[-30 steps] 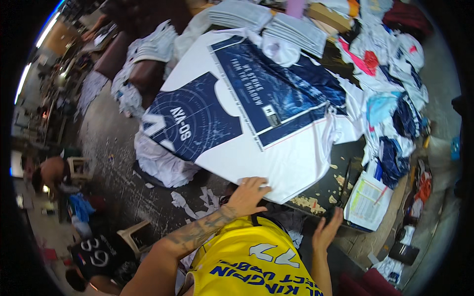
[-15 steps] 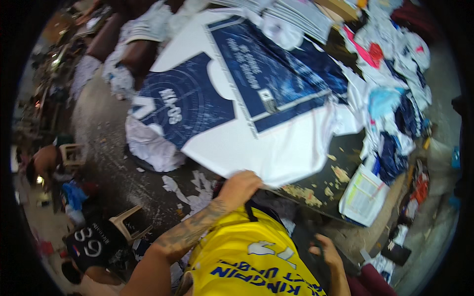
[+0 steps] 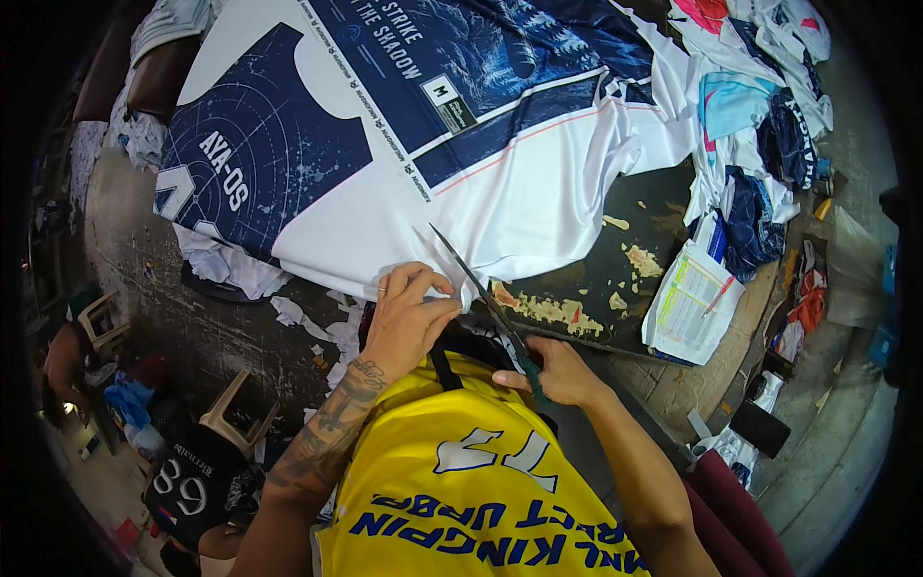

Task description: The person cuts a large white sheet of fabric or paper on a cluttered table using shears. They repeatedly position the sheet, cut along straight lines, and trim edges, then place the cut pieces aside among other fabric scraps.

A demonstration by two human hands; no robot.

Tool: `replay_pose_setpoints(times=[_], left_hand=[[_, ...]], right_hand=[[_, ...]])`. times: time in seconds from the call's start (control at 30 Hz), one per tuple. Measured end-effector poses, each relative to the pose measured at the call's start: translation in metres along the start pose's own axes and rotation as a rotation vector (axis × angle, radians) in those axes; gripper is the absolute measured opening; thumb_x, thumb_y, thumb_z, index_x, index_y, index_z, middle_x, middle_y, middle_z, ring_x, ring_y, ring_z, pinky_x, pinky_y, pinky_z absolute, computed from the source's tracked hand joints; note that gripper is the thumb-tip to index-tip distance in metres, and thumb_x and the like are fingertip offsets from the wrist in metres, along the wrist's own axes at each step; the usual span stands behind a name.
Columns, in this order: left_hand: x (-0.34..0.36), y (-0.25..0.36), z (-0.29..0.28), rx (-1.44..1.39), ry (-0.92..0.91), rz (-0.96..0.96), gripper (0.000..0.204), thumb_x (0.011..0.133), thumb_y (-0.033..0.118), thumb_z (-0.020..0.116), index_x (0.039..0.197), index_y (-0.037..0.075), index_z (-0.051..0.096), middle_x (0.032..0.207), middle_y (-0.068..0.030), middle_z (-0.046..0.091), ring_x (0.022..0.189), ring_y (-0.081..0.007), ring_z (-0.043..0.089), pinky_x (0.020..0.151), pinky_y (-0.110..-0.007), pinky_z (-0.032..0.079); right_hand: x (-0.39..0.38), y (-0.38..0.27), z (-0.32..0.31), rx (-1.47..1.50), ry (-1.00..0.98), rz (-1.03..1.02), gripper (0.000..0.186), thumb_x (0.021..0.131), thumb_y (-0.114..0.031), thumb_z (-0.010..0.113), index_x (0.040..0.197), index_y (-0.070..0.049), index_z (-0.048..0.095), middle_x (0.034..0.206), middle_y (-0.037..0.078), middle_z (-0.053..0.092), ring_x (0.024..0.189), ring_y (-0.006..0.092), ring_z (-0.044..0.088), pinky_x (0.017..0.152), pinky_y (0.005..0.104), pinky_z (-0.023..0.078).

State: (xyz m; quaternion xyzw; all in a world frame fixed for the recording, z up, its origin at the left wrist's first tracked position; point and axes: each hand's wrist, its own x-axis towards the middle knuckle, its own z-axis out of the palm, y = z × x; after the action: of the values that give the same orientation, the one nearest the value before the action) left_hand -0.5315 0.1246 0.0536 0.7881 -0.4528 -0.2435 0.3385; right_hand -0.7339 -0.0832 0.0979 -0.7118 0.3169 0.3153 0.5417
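A large white fabric sheet (image 3: pixel 336 231) printed with navy jersey panels (image 3: pixel 279 144) lies over the dark table. Its near edge is pinched in the fingers of my left hand (image 3: pixel 409 313), a ring on one finger. Scissors (image 3: pixel 495 306) with long dark blades and a green handle are gripped in my right hand (image 3: pixel 562 370). The blades point up and left, over the fabric's near edge just right of my left fingers. Part of the handle is hidden by my right fingers.
The table (image 3: pixel 654 226) has worn, peeling patches. A printed paper sheet (image 3: pixel 694 303) with a pen on it lies at its right edge. Piled fabric scraps (image 3: pixel 745 115) lie far right. At lower left, a person in a black shirt (image 3: pixel 192 481) is near a plastic stool (image 3: pixel 236 413).
The scissors in my right hand have come up from low at the right to the fabric's near edge. My view has shifted closer, and my left hand still holds that edge.
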Motion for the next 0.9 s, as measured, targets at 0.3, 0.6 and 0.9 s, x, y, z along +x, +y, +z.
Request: replay_pose_setpoints(times=[0.3,0.6,0.9], left_hand=[[0.009,-0.021,-0.006,-0.104,-0.119,0.043,0.016,0.087,0.018,0.085,0.098,0.007,0.079,0.121,-0.0020,0.066,0.129,-0.0302,0.051,0.111,-0.049,0.040],[0.019,-0.037,-0.024,-0.283,-0.282,0.069,0.024,0.087,0.018,0.081,0.107,0.006,0.075,0.122,-0.0073,0.067,0.132,-0.0322,0.052,0.114,-0.047,0.044],[0.040,-0.058,-0.045,-0.489,-0.479,0.076,0.032,0.098,0.033,0.078,0.118,0.009,0.070,0.123,-0.0135,0.069,0.131,-0.0357,0.057,0.114,-0.049,0.045]], right_hand=[[0.035,-0.041,-0.006,-0.050,-0.090,0.147,0.075,0.080,-0.068,0.089,0.094,0.004,0.076,0.076,0.012,0.069,0.074,0.0209,0.065,0.074,0.0383,0.054],[0.083,-0.091,-0.010,-0.067,-0.023,0.076,0.079,0.075,-0.072,0.090,0.090,0.004,0.074,0.076,0.016,0.070,0.072,0.0249,0.068,0.070,0.0401,0.054],[0.131,-0.163,-0.024,0.014,-0.042,0.095,0.080,0.076,-0.074,0.087,0.093,0.003,0.070,0.072,0.013,0.067,0.069,0.0272,0.067,0.067,0.0405,0.052]])
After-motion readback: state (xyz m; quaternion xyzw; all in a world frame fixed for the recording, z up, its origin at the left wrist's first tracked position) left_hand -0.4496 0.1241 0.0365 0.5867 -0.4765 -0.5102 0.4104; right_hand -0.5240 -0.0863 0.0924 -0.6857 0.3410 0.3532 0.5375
